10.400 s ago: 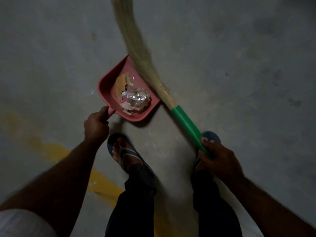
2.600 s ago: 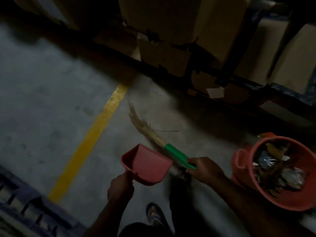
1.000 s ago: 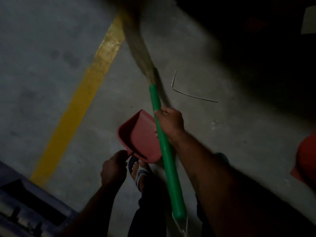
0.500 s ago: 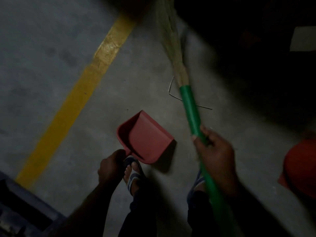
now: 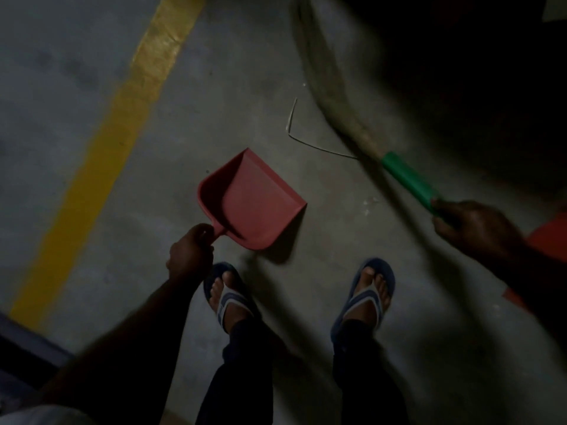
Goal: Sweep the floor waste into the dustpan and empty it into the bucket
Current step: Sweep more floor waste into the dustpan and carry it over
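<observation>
**Pan empty, one strip left to sweep**

I've got the dustpan (image 5: 254,204) low at centre, mouth facing roughly 1 o'clock, and nothing shows inside it. I can't tell if its lip touches the floor (image 5: 214,96); it's too dark there, though the shadow sits tight under it. At 7 o'clock of the pan, the left hand (image 5: 190,253) has its fingers clenched round the short handle. At 3 o'clock of the view, the right hand (image 5: 475,228) is wrapped round the green grip of the broom (image 5: 405,179). Its bristles (image 5: 325,87) run up toward 12 o'clock, blurred.

Waste: one thin bent strip (image 5: 313,145) lies on the floor at 1 o'clock from the pan. It is near the mouth but apart from it, with its far end just beside the broom neck. A few pale specks (image 5: 366,204) at 3 o'clock of the pan are too small to name.

Of the bucket (image 5: 549,237) I see only an orange edge at 3 o'clock, behind the right hand. Its contents are hidden.

Progress, my call: the pan has nothing to tip, so this is a sweep step. Left to do: brush the strip in, lift, empty into the bucket. There's a yellow line (image 5: 122,127) at 10 o'clock and sandals (image 5: 230,299) at 6.
</observation>
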`<action>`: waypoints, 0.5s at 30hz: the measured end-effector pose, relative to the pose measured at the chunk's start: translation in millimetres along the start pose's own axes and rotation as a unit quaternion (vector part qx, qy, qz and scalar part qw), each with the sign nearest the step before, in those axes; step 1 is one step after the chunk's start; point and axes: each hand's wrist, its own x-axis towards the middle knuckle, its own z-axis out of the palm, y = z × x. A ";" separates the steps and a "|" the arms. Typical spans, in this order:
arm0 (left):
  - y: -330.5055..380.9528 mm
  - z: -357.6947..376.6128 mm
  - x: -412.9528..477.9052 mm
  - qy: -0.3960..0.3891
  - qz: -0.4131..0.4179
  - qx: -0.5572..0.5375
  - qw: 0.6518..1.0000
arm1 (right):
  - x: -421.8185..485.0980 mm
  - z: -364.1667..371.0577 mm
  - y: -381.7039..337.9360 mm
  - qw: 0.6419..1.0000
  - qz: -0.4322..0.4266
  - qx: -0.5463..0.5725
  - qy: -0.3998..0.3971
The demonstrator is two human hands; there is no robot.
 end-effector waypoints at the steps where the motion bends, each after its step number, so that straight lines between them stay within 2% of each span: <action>1: 3.2 -0.1 4.3 -0.001 -0.012 -0.008 1.000 | -14.8 17.3 0.0 1.000 -0.011 0.010 0.001; 7: 13.1 -3.1 22.3 0.001 0.002 -0.013 1.000 | -92.1 94.9 -15.7 0.989 -0.140 0.044 0.035; 9: 14.2 -5.4 26.4 -0.007 -0.002 -0.007 1.000 | -118.8 87.5 -11.7 0.981 -0.188 0.036 0.017; 11: 16.7 -7.4 26.4 -0.013 -0.005 -0.012 1.000 | -134.2 86.1 9.0 0.984 -0.165 0.007 0.062; 12: 16.6 -7.4 26.6 -0.012 -0.005 -0.015 1.000 | -133.3 73.1 29.6 0.986 -0.149 -0.046 0.056; 13: 17.1 -7.7 25.7 -0.010 -0.006 -0.018 1.000 | -121.3 111.1 16.1 0.994 -0.096 -0.047 0.037; 14: 16.7 -6.7 25.4 -0.008 -0.004 -0.020 1.000 | -101.0 165.6 2.8 0.990 -0.137 -0.042 -0.014; 15: 16.4 -6.1 24.4 -0.006 -0.002 -0.022 1.000 | -80.2 256.4 -42.8 0.977 -0.190 -0.077 -0.048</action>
